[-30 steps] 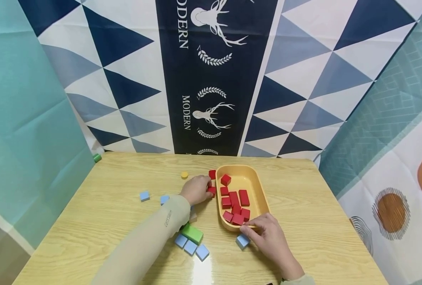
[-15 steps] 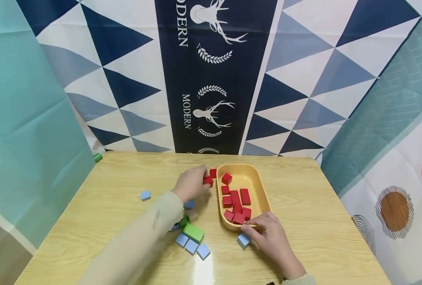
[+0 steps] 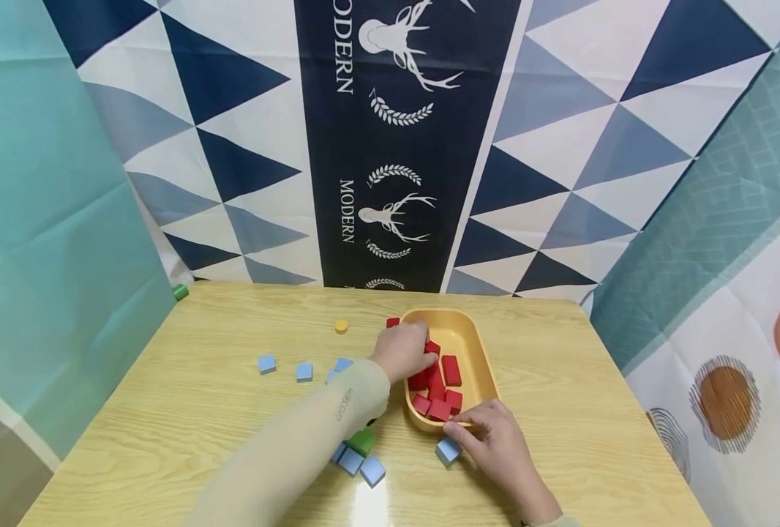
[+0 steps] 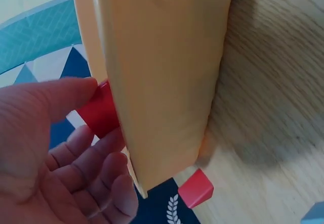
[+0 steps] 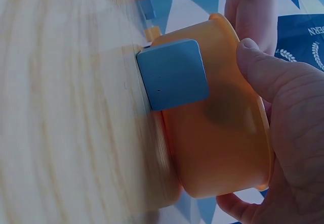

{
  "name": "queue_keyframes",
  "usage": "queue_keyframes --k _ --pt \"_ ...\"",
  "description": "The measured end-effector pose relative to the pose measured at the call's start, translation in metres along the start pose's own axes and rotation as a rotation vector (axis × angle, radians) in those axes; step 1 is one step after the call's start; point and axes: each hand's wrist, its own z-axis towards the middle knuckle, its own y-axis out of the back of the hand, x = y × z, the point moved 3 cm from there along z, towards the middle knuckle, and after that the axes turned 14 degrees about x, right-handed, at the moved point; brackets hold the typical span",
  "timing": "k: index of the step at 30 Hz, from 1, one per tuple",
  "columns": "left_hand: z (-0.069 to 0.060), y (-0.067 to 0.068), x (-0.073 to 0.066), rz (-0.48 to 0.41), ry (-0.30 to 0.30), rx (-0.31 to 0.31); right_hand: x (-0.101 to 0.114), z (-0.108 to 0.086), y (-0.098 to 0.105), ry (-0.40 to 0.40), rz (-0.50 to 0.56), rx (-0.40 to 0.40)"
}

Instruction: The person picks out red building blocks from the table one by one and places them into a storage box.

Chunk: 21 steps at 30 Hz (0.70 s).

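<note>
My left hand (image 3: 403, 350) reaches over the left rim of the yellow plastic bin (image 3: 478, 351). In the left wrist view its thumb and fingers pinch a red block (image 4: 101, 112) at the bin's rim. Several red blocks (image 3: 439, 410) lie inside the bin; the left hand hides part of them. At the bin's near right corner my right hand (image 3: 498, 443) grips the rim, thumb on the near edge, as the right wrist view shows. A blue block (image 5: 174, 75) stands on the table just in front of the bin, beside the right thumb.
One red block (image 3: 393, 322) sits outside the bin at its far left. Loose blue blocks (image 3: 304, 372) and a green block (image 3: 361, 441) lie left of the bin, partly behind the left sleeve. A small yellow piece (image 3: 341, 326) is farther back; a green piece (image 3: 180, 292) lies at the far left corner.
The left hand, with a red block between its fingers, has moved right from the table beside the bin to over the bin. The right hand has stayed on the rim.
</note>
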Motion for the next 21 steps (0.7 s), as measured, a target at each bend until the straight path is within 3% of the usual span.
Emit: queue_keyframes --k 4,7,9,14,18,21 --pt "0.001 0.001 0.001 -0.053 0.024 -0.029 0.000 -0.001 0.001 0.020 -0.009 -0.019" --pt "0.000 0.008 0.013 -0.107 0.016 -0.082 0.000 0.000 0.000 0.021 -0.016 -0.020" --pt "-0.001 0.016 0.027 -0.150 0.016 -0.125 0.000 0.000 0.000 0.013 -0.015 -0.013" --pt "0.000 0.032 0.075 -0.247 0.086 -0.203 -0.001 0.000 0.000 -0.005 -0.015 -0.006" --pt "0.004 0.029 0.098 -0.239 0.093 -0.152 -0.001 0.000 0.000 0.000 -0.024 -0.008" --pt "0.011 0.023 0.098 -0.120 0.032 -0.110 -0.001 0.001 0.000 0.014 -0.025 -0.015"
